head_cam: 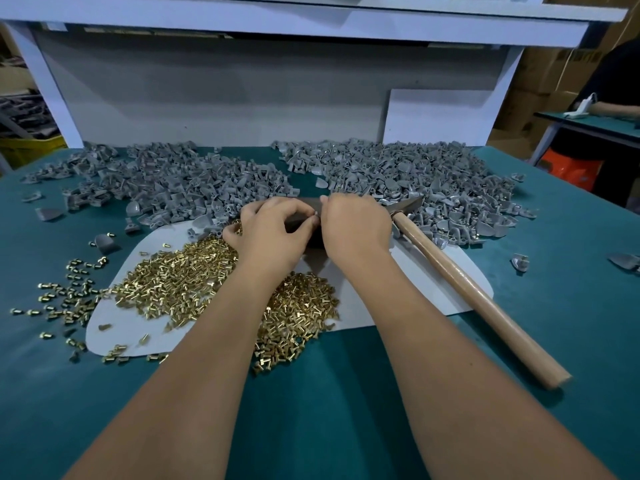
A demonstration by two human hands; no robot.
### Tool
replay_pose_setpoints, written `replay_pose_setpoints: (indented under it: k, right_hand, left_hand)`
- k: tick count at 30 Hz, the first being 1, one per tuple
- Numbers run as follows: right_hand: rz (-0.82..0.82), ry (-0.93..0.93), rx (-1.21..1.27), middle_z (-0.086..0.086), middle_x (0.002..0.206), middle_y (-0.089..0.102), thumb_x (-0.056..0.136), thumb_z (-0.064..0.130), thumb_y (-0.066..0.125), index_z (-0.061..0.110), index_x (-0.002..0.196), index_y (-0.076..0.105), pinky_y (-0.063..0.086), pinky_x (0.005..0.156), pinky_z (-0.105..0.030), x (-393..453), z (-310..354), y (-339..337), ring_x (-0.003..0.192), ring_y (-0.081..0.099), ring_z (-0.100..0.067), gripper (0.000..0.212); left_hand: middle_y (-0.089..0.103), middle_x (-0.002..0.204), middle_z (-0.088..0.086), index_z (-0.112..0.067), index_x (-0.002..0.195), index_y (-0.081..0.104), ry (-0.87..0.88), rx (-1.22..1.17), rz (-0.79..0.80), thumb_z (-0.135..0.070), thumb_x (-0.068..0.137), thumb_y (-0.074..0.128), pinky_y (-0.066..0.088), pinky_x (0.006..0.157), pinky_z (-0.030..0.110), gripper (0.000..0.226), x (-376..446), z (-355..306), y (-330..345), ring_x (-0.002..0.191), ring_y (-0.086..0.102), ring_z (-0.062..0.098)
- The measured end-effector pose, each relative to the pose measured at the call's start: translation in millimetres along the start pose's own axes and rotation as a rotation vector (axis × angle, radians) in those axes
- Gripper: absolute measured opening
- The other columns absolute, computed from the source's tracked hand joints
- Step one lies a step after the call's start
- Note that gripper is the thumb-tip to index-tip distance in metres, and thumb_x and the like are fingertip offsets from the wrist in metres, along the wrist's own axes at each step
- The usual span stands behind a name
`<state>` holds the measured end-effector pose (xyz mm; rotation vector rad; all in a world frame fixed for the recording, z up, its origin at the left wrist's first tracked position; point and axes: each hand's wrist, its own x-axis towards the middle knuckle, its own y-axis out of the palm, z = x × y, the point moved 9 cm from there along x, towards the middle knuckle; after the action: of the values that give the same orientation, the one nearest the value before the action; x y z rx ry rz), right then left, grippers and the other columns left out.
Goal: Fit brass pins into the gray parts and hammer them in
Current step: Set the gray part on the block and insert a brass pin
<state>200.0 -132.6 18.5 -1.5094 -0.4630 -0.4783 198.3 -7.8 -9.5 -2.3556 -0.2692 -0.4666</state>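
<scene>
Left hand [273,226] and right hand [353,226] meeting, no legible writing

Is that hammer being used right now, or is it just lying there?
Lying down. The hammer rests flat on the table, handle toward the person; neither the left hand nor the right hand holds it.

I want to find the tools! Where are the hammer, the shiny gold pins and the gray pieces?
hammer [460,278]: head view, on its wooden handle.
brass pins [173,275]: head view, middle of the pile's left part.
gray parts [415,174]: head view, middle of the right heap.
</scene>
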Motion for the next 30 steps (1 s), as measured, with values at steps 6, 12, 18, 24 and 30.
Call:
replay_pose_setpoints:
  k: [6, 12, 18, 24, 30]
  right_hand:
    - [-0.066, -0.008, 0.015, -0.009, 0.101, 0.066, 0.104, 0.039, 0.028, 0.01, 0.107, 0.06, 0.032, 0.061, -0.032, -13, -3, -8, 0.098, 0.057, -0.028, 0.043]
    - [-0.11, 0.009, 0.232, -0.003, 0.087, 0.062, 0.101, 0.039, 0.035, 0.015, 0.088, 0.055, 0.027, 0.06, -0.029, -29, -8, -28, 0.084, 0.053, -0.023, 0.034]
    - [-0.042, -0.131, 0.133, -0.006, 0.1, 0.06, 0.094, 0.032, 0.05, 0.013, 0.1, 0.062, 0.04, 0.075, -0.034, -31, 13, -41, 0.097, 0.051, -0.025, 0.023]
    - [0.312, -0.35, 0.492, -0.004, 0.102, 0.054, 0.086, 0.04, 0.053, 0.017, 0.108, 0.059, 0.04, 0.081, -0.037, -49, 72, -23, 0.103, 0.047, -0.026, 0.032]
    - [0.536, -0.455, 0.332, -0.008, 0.145, 0.037, 0.093, 0.051, 0.042, 0.025, 0.135, 0.045, 0.024, 0.106, -0.048, -77, 106, 13, 0.129, 0.031, -0.033, 0.05]
  left_hand:
    - [0.05, 0.099, -0.031, -0.05, 0.07, 0.055, 0.016, 0.011, 0.013, -0.044, 0.089, 0.065, 0.014, 0.095, 0.042, 0.023, 3, 0, 2, 0.124, 0.031, 0.012]
    - [0.06, 0.107, -0.016, -0.045, 0.078, 0.063, -0.077, -0.212, 0.041, -0.04, 0.091, 0.064, 0.027, 0.101, 0.039, 0.014, 4, 7, -4, 0.123, 0.041, 0.017]
    - [0.067, 0.093, -0.014, -0.031, 0.088, 0.067, -0.108, -0.428, -0.12, -0.027, 0.093, 0.065, 0.047, 0.083, 0.026, 0.007, 5, 14, -34, 0.096, 0.061, 0.008]
    - [0.069, 0.084, -0.009, -0.028, 0.082, 0.066, -0.164, -0.59, -0.304, -0.018, 0.09, 0.068, 0.049, 0.072, 0.013, 0.013, 8, 37, -60, 0.078, 0.064, 0.0]
    - [0.068, 0.075, -0.013, -0.028, 0.08, 0.067, -0.189, -0.635, -0.328, -0.019, 0.089, 0.07, 0.043, 0.058, 0.006, 0.013, 8, 44, -58, 0.061, 0.06, -0.009]
